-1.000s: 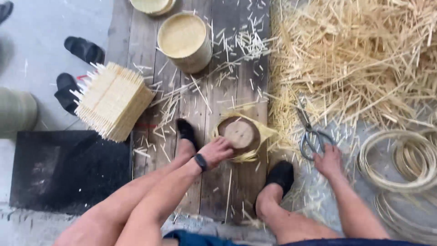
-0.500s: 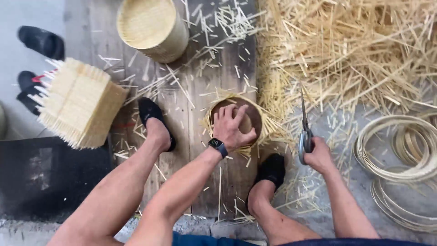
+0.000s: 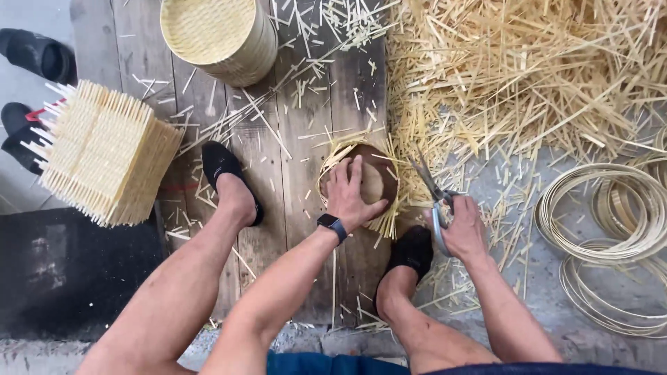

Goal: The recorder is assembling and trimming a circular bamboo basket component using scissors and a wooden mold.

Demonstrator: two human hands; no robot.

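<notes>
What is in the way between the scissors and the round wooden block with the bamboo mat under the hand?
Nothing visible. The right hand holds the metal scissors open, blades pointing at the round wooden block, which the left hand presses onto a woven bamboo mat. Only loose bamboo strips lie between.

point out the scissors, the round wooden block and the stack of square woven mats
scissors [image 3: 434, 198]: head view, on the metal near the pivot, above the right hand.
round wooden block [image 3: 381, 177]: head view, on its bare top face beside the left hand.
stack of square woven mats [image 3: 104, 149]: head view, on the top mat's middle.
</notes>
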